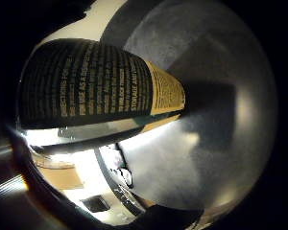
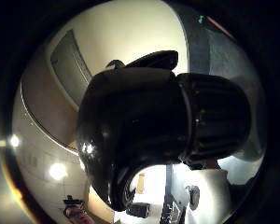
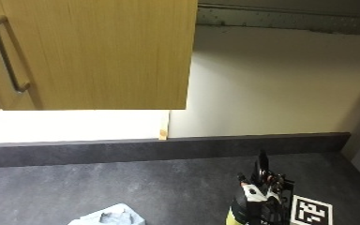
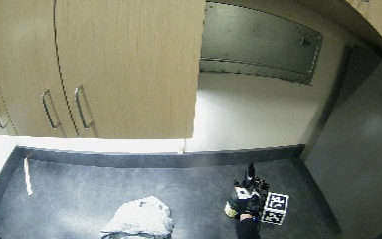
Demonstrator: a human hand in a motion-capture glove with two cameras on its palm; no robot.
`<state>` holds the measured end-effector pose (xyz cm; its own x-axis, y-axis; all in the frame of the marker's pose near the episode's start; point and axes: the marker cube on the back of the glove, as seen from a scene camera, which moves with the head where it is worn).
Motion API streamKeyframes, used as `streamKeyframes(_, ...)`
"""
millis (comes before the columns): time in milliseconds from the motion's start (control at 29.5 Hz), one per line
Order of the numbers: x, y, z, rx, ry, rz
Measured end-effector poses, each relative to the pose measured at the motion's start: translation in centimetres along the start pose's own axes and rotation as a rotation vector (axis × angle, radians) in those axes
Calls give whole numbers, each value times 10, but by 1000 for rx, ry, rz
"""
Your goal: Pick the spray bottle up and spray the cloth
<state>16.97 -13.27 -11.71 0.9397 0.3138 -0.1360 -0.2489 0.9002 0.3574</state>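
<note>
On the dark grey counter (image 3: 136,187), a spray bottle with a yellowish body (image 3: 232,217) and black spray head stands at the right. My gloved right hand (image 3: 262,196) is wrapped around its neck, the black nozzle (image 3: 262,164) pointing up above my fingers. The little finger side palm view is filled by the bottle's black printed label (image 1: 96,84) with its yellow band, and the thumb side palm view by the glossy black spray head (image 2: 144,126). A crumpled pale blue-grey cloth (image 3: 108,217) lies well to the left of the bottle (image 4: 231,208), apart from it. Whether the bottle's base touches the counter is hidden.
Wooden wall cupboards (image 3: 86,51) with metal handles hang above the left part of the counter. A dark upstand (image 3: 168,147) runs along the back wall. A grey side panel (image 4: 356,149) closes the right end. Bare counter lies between cloth (image 4: 138,218) and hand (image 4: 246,199).
</note>
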Motion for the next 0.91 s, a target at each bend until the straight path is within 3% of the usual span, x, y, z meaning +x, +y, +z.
streamKeyframes(915,-6,-6,-10,37,-35,-91)
